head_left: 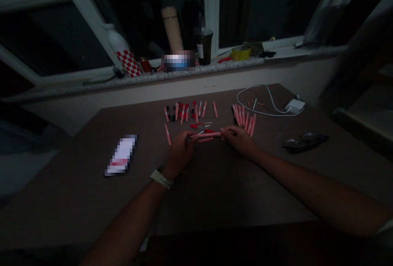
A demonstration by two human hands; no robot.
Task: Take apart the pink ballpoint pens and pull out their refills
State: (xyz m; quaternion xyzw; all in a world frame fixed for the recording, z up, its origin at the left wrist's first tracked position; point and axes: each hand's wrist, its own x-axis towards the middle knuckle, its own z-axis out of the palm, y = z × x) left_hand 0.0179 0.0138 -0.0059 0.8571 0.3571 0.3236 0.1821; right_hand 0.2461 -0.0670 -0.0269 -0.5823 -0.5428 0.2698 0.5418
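Grasping a pink pen point(206, 134) at both ends with the curled fingers of the left hand point(181, 151) and right hand point(239, 141), holding it level just above a brown table point(211, 188), near red pen parts point(198, 126) and rows of pink pens point(244, 120).

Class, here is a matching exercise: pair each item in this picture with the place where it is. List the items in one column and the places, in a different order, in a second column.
Items
1. pink pen
2. white-strapped watch
3. white power adapter
4. yellow tape roll

Places
A. on the granite windowsill
B. on the left wrist
C. between the left hand and right hand
D. on the table, at the end of a white cable

Pairs: 1-C, 2-B, 3-D, 4-A
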